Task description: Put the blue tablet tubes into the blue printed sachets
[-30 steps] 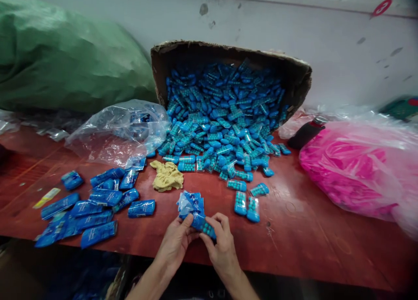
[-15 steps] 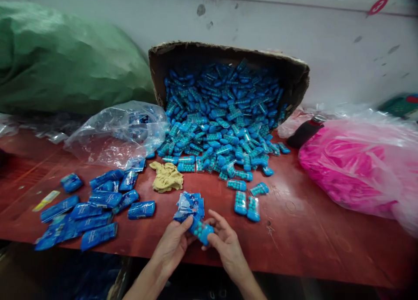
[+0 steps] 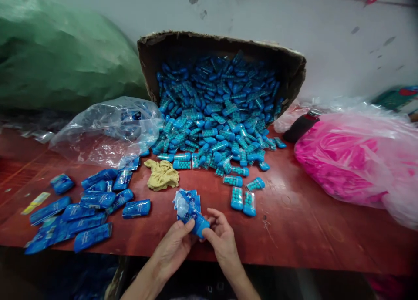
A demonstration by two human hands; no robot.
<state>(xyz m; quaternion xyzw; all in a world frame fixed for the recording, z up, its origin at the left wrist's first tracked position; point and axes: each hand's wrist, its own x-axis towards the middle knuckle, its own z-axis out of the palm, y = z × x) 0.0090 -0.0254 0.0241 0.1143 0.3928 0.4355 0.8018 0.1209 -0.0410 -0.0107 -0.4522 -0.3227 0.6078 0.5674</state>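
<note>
Between my two hands, near the table's front edge, is a small blue-capped container (image 3: 201, 227) with a blue printed sleeve around most of it. My left hand (image 3: 176, 242) pinches its left side, thumb on top. The thumb and fingers of my right hand (image 3: 224, 239) close on its capped right end. Just beyond, a small pile of blue printed sleeves (image 3: 187, 200) lies on the table, partly hidden by the held piece. Right of my hands lie two clear containers of blue-green balls (image 3: 243, 200). Several sleeved containers (image 3: 94, 204) lie scattered to the left.
A tipped cardboard box (image 3: 295, 73) spills a large heap of containers (image 3: 215, 117) onto the red table (image 3: 294, 234). A yellow cloth (image 3: 161, 174), a clear plastic bag (image 3: 104, 126) and a yellow cutter (image 3: 35, 203) lie leftward. A pink-filled bag (image 3: 342, 160) and a dark bottle (image 3: 302, 125) stand right.
The balls in the held container were showing; now the blue sleeve covers them. Both hands keep hold of it. The whole view has shifted slightly.
</note>
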